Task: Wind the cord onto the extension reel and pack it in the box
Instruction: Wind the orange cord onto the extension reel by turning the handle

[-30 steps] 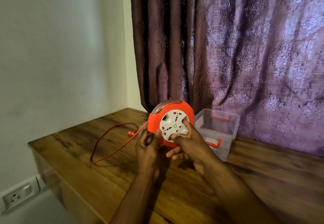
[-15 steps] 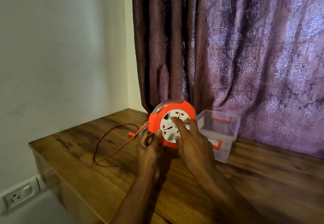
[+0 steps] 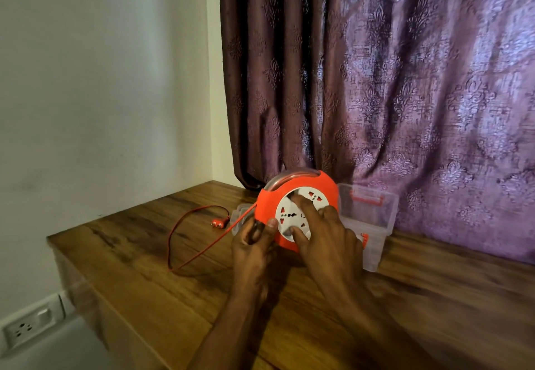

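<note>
Hanging behind both hands, a purple curtain (image 3: 405, 80) backs the wooden table (image 3: 434, 297). A clear box (image 3: 373, 225) sits just beyond the right hand (image 3: 327, 239), partly hidden by the upright orange reel (image 3: 295, 210). The right hand's straight fingers press the reel's white face; the left hand (image 3: 252, 245) grips its lower left edge. The cord (image 3: 185, 254) loops left of the left hand, ending at the plug (image 3: 217, 224).

The right hand (image 3: 324, 242) slid from the reel's lower edge up across the white socket face (image 3: 301, 213), fingers stretching out over it. Beyond the left fingertips, the loose cord (image 3: 185, 239) drew into a tighter loop.
</note>
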